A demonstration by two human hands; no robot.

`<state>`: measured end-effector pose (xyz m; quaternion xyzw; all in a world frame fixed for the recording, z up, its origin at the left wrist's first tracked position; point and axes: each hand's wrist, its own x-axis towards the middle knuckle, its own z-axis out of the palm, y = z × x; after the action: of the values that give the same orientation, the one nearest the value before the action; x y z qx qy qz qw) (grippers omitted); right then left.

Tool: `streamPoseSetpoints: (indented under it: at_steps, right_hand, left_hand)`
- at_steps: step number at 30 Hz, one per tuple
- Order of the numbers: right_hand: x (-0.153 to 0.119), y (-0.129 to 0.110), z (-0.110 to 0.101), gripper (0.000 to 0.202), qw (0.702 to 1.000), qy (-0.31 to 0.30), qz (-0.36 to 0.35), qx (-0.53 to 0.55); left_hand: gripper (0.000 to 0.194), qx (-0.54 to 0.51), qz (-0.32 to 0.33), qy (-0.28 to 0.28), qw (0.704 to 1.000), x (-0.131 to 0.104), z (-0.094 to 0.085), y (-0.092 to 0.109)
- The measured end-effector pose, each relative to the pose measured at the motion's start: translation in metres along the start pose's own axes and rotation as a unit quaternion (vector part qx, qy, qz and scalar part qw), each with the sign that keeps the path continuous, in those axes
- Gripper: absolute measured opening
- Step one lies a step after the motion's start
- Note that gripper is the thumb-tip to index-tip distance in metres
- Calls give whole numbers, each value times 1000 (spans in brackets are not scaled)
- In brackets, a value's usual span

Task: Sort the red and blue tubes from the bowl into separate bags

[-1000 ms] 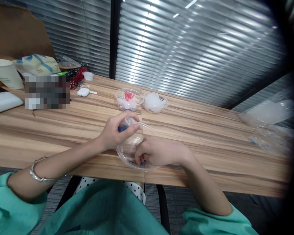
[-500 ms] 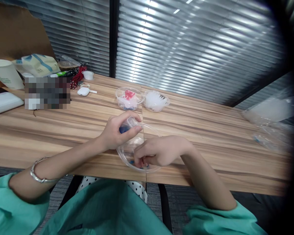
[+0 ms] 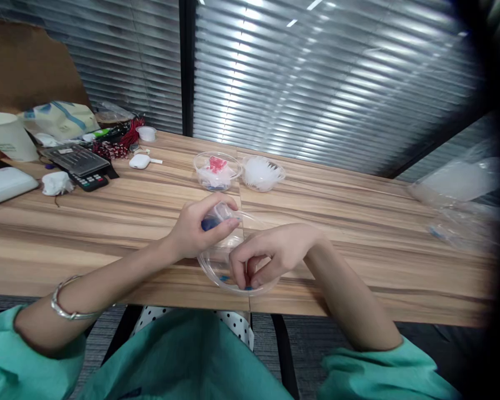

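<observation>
My left hand (image 3: pixel 200 226) wraps around a small clear plastic container (image 3: pixel 224 210) with something dark blue (image 3: pixel 209 223) inside. It holds this container tilted over the far left side of a wide, round, clear plastic dish (image 3: pixel 210 272). Inside the dish, the fingers of my right hand (image 3: pixel 275 254) are bent down and pinched together near its front edge. At their tips shows a small blue piece (image 3: pixel 249 288), too small to name. Another small blue piece (image 3: pixel 224 278) lies in the dish just left of these fingers.
Farther back stand a clear tub (image 3: pixel 216 173) with red and white packets and another of white spiky pieces (image 3: pixel 262 173). At left are an earbud case (image 3: pixel 139 161), a black remote-like device (image 3: pixel 90 180) and a paper cup (image 3: pixel 10 136). Clear plastic bags (image 3: pixel 458 183) lie at right.
My right hand has lifted slightly, its thumb and fingers now showing more clearly around the blue piece. The left hand keeps its hold on the small container. The camera view has shifted a little.
</observation>
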<state>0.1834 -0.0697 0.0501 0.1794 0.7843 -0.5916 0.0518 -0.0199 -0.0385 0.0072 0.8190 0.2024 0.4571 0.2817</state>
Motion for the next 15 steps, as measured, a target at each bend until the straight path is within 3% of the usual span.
streamPoseSetpoints:
  at_steps: [15]
  right_hand:
    - [1, 1, 4, 10, 1000, 18, -22, -4]
  left_hand:
    - [26, 20, -6, -3, 1000, -1, -1, -1]
